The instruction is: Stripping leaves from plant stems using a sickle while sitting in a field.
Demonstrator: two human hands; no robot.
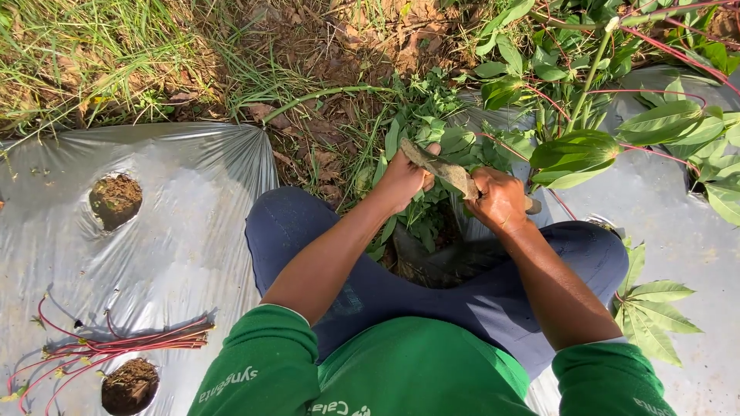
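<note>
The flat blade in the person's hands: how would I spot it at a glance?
Start at the silver plastic sheet on the ground, then the gap between the knees. There the right hand grips a worn, dull blade, its tip at the left hand. Unlike the green leaves around it, it is straight and grey-brown.

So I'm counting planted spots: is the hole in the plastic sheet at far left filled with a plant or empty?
Empty. The hole in the silver plastic sheet shows only bare brown soil, with no stem or leaves rising from it.
</note>
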